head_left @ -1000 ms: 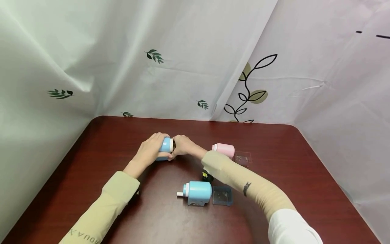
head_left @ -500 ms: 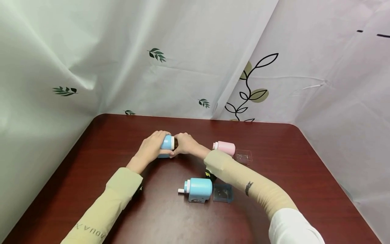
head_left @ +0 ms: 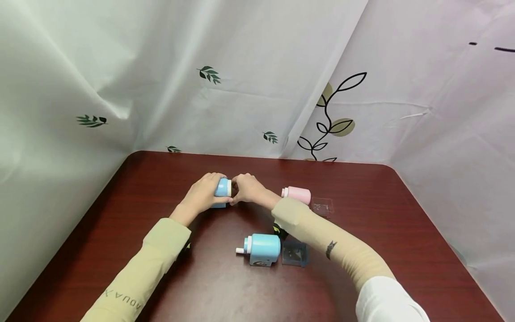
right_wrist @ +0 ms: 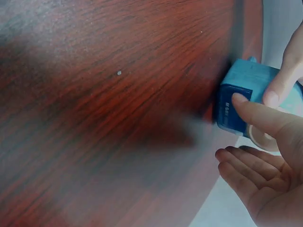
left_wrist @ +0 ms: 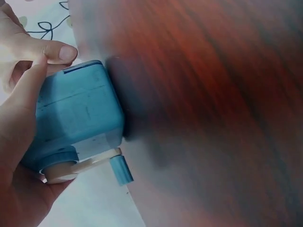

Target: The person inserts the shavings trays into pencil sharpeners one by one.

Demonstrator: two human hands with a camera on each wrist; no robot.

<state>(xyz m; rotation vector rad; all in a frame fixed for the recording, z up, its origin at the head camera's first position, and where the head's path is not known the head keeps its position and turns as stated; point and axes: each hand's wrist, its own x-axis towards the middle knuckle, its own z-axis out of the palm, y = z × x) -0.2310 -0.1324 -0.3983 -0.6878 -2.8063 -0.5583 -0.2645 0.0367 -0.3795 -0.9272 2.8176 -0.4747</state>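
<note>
Since the earlier frames, little has moved: your left hand [head_left: 201, 192] and right hand [head_left: 248, 188], with the blue crank sharpener [left_wrist: 80, 104] between them, sit only slightly farther right in the head view, and the backdrop prints have shifted a little too.

You have a pale backdrop [head_left: 241, 36] printed with leaves beyond the far edge, and in front of it a red-brown table [head_left: 217, 286]. Your beige left sleeve [head_left: 132, 268] comes in from the near left, your right sleeve [head_left: 330, 237] from the near right.

Your left hand is wrapped round the blue crank sharpener, over the far part of the table, left of centre; you cannot tell whether it rests on the wood. Your right hand is spread, fingers loosely extended below its right end, the thumb at its dark blue panel [right_wrist: 231, 111]. The crank handle [left_wrist: 122, 170] juts out at the other end.

Nearer you, at centre, lies a light blue sharpener [head_left: 265, 248], with a dark see-through tray [head_left: 295, 255] just right of it. Farther off, beyond your right sleeve, are a pink sharpener [head_left: 298, 195] and, beside it on the right, a clear tray [head_left: 322, 205].
</note>
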